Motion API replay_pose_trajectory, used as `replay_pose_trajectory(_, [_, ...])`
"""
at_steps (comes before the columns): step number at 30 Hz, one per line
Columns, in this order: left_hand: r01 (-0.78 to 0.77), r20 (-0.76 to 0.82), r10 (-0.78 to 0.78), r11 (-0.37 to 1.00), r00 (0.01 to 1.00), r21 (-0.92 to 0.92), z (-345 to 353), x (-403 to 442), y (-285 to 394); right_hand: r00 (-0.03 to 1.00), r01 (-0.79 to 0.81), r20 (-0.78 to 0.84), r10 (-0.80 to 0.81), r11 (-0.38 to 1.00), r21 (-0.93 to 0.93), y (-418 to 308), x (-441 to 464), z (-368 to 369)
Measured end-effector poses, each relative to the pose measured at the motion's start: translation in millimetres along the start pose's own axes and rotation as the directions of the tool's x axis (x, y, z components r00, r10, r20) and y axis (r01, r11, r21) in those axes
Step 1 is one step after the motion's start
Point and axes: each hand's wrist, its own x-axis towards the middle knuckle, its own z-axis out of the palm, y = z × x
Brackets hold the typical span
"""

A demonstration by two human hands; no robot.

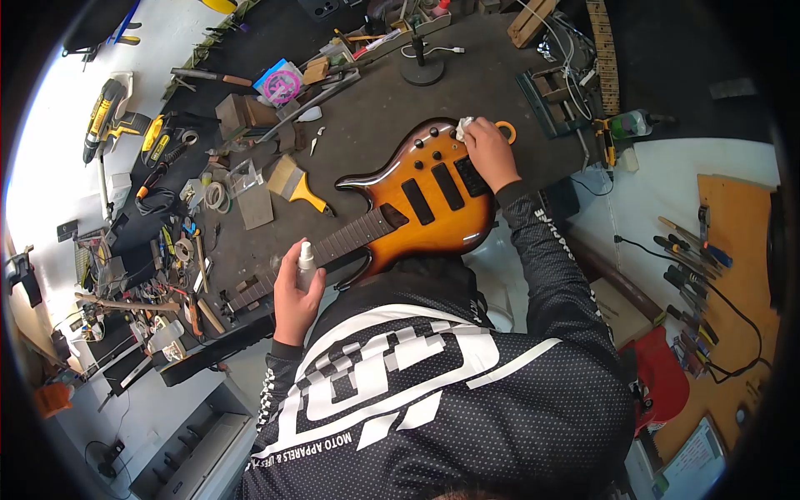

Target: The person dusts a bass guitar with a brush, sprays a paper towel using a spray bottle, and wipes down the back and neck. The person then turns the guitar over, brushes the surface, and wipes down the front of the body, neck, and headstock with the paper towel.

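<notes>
You have the sunburst electric guitar (pixel 454 229) lying face up along the near edge of the worktop (pixel 375 100), its body close in front of you and its neck (pixel 352 237) running out to your left. Your right hand (pixel 492 154) is at the far edge of the body, its fingers pinching a wadded white cloth (pixel 464 127) just beside the control knobs (pixel 437 155). Your left hand (pixel 297 292) is over the neck, fingers and thumb closed around a small spray bottle (pixel 306 258) that you hold upright, nozzle up.

As for how far along you are, the hardware looks to be in place: the pickups (pixel 418 202), the bridge (pixel 472 177) and the knobs all sit on the body, and the neck meets it. No strings can be made out over the fretboard, so stringing appears not yet done. The wiping looks to be under way, with your cloth at the knob end only; the lower body and the neck have no cloth on them now. The finish shines, but you can't tell from this view which parts are already clean, nor how much liquid the bottle holds. A paintbrush (pixel 290 181) lies just beyond the neck, out of your hands
</notes>
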Motion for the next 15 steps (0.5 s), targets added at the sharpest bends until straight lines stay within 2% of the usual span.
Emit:
replay_pose_trajectory(3, [0.021,-0.004,-0.021,1.000,1.000,-0.010,0,-2,1,0.991,0.130,-0.023,-0.133,0.986,-0.108,-5,-10,-5])
replay_pose_trajectory(6, [0.044,0.001,-0.044,0.999,0.999,-0.014,-1,-1,6,0.994,0.113,0.007,-0.113,0.991,-0.072,-5,-6,-8])
replay_pose_trajectory(9, [0.042,-0.001,-0.042,0.999,0.999,-0.015,1,-1,7,0.989,0.053,-0.141,-0.050,0.998,0.023,-5,18,-5])
replay_pose_trajectory(13, [0.036,0.018,-0.036,0.999,0.999,-0.018,6,3,10,0.967,0.246,0.058,-0.248,0.968,0.036,-9,44,19])
replay_pose_trajectory(14, [0.020,0.013,-0.020,1.000,1.000,-0.014,7,4,10,0.962,0.243,0.143,-0.233,0.968,-0.060,-13,44,23])
replay_pose_trajectory(15, [0.017,0.008,-0.017,1.000,1.000,-0.007,6,4,11,0.957,0.266,0.151,-0.248,0.957,-0.115,-22,41,22])
